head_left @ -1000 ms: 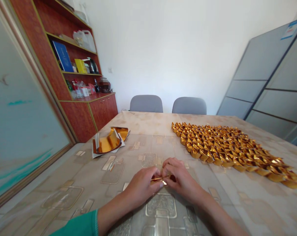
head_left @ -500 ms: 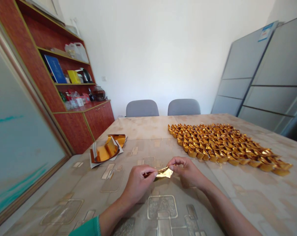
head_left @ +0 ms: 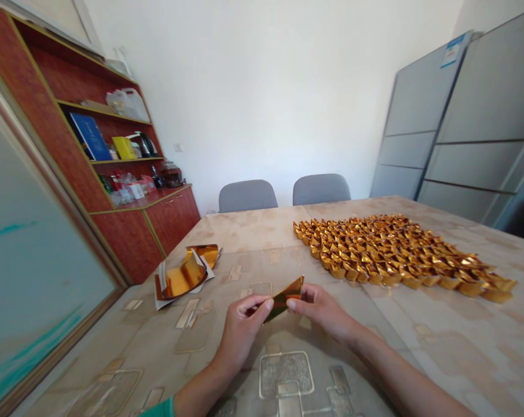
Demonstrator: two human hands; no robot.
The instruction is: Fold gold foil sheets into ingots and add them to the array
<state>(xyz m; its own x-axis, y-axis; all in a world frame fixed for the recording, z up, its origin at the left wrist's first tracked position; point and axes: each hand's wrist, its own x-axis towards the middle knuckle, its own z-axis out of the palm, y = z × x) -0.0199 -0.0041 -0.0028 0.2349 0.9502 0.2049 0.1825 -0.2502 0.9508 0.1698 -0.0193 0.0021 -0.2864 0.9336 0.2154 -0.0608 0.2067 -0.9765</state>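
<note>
Between my two hands, just over the tabletop, is a folded piece of gold foil paper [head_left: 282,301], tilted with its pointed upper corner toward the right. My left hand [head_left: 244,324] pinches its left end between thumb and fingers. On the other end, my right hand [head_left: 320,308] presses its thumb against the near face while the fingers stay behind. Right of my hands, many folded gold foil ingots [head_left: 383,249] stand in close rows. Loose curled gold foil sheets [head_left: 183,279] with pale backing lie at the left.
A patterned cover lies over the table [head_left: 227,231]. Two grey chairs [head_left: 248,196] stand at its far side. A red-brown cabinet [head_left: 170,214] holds bottles, a kettle and a blue folder on the left. Grey panelled fridge-like units [head_left: 411,116] rise at the right.
The foil piece has turned from lying nearly level to slanting, with its right corner raised and a broader face showing. Both hands still grip it. The view has shifted slightly.
</note>
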